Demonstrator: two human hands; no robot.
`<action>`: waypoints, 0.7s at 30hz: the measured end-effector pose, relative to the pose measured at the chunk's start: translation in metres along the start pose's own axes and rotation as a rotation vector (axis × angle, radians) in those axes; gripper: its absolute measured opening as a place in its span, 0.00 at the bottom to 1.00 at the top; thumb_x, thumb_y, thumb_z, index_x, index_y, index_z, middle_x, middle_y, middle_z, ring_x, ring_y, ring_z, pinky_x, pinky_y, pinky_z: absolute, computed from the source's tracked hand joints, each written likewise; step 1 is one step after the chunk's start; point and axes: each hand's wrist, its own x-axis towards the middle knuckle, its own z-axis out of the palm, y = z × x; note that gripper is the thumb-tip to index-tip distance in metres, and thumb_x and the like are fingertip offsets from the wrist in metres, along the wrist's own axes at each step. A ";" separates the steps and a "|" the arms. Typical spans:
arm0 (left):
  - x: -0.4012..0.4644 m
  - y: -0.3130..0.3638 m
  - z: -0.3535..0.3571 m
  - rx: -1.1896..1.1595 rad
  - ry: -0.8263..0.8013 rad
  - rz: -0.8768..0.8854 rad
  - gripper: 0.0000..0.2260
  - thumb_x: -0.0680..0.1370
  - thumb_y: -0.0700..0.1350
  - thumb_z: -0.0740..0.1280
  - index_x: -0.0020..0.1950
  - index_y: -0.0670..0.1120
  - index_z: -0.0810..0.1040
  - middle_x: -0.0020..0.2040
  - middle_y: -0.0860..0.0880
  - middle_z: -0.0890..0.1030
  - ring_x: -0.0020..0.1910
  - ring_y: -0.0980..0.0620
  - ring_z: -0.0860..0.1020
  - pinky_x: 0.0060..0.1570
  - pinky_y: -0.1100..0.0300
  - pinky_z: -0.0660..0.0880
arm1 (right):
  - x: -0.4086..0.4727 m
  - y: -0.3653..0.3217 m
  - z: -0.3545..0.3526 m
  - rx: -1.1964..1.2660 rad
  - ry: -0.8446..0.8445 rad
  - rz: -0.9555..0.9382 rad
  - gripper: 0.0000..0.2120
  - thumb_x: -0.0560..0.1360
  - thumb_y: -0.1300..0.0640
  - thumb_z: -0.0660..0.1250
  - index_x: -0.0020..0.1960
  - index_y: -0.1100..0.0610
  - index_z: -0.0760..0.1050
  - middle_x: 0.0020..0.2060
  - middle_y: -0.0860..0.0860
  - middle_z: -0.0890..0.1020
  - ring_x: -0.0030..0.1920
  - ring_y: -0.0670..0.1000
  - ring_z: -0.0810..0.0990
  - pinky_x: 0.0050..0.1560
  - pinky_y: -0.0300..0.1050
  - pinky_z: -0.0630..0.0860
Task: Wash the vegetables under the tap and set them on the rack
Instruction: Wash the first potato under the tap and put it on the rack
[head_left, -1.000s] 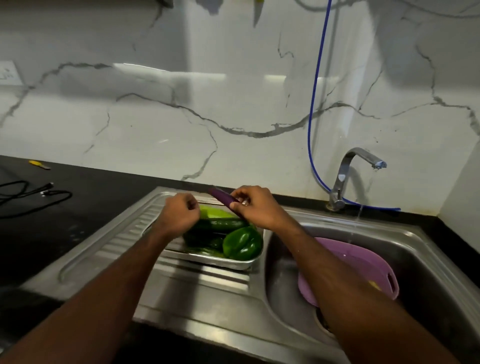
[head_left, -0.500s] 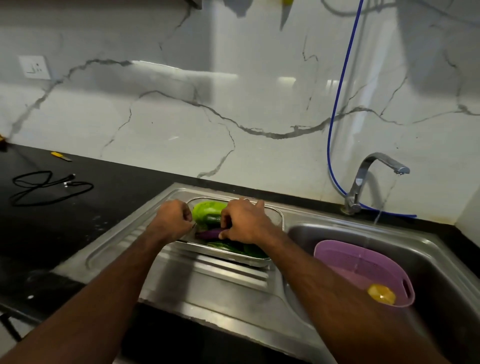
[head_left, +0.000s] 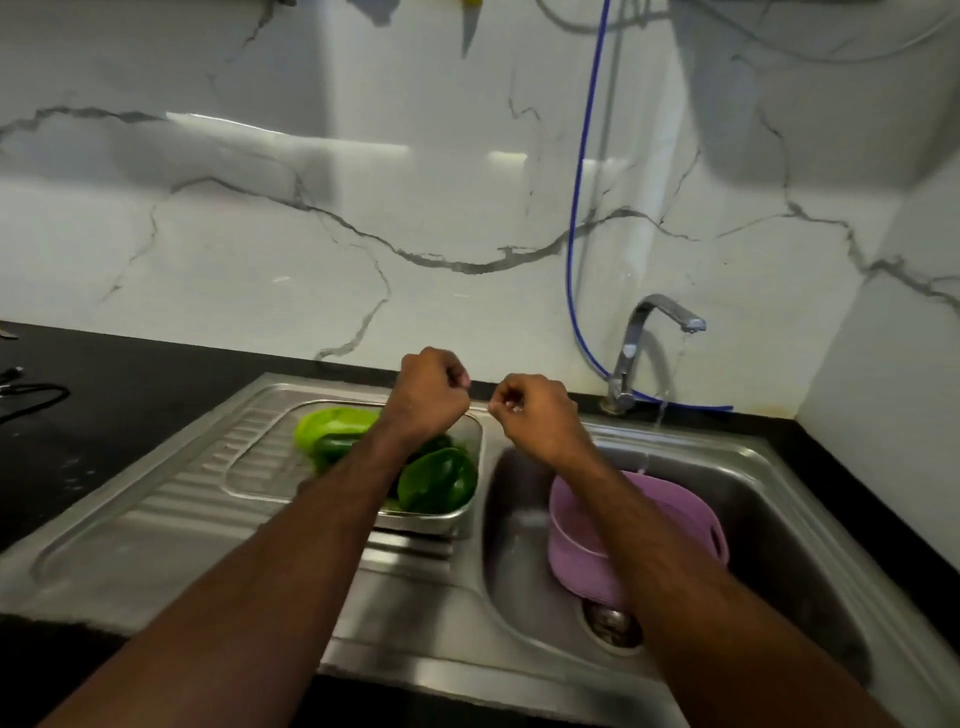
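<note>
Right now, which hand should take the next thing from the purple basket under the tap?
The right hand, probably. It hangs curled and empty at the basin's edge, just above the purple basket. The left hand is over the steel tray of green vegetables, farther from the tap.

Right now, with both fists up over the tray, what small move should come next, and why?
Probably lower the right hand to the green pepper in the steel tray and take it in its grip: both hands hold nothing, and the tap runs into the purple basket.

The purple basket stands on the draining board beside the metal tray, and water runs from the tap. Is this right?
Not quite. The head view shows the purple basket inside the sink basin, under the tap; the water does run.
</note>
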 end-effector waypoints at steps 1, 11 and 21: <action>0.002 0.014 0.016 -0.026 -0.001 0.016 0.10 0.69 0.35 0.66 0.38 0.49 0.82 0.34 0.54 0.81 0.33 0.60 0.77 0.37 0.78 0.67 | -0.001 0.016 -0.006 0.025 0.024 0.044 0.06 0.74 0.50 0.71 0.39 0.44 0.78 0.39 0.41 0.82 0.46 0.48 0.82 0.56 0.54 0.79; -0.032 0.065 0.200 -0.243 -0.182 -0.060 0.07 0.70 0.34 0.68 0.40 0.43 0.85 0.38 0.47 0.85 0.39 0.52 0.81 0.43 0.63 0.75 | -0.058 0.195 -0.034 0.087 0.180 0.467 0.07 0.75 0.57 0.71 0.37 0.53 0.81 0.34 0.49 0.84 0.40 0.51 0.83 0.45 0.43 0.76; -0.040 0.029 0.271 -0.156 -0.289 -0.211 0.05 0.74 0.38 0.68 0.40 0.42 0.84 0.38 0.45 0.84 0.41 0.49 0.81 0.41 0.62 0.71 | -0.065 0.262 0.000 -0.298 -0.508 0.556 0.20 0.77 0.64 0.68 0.69 0.59 0.75 0.66 0.58 0.79 0.67 0.59 0.76 0.64 0.46 0.73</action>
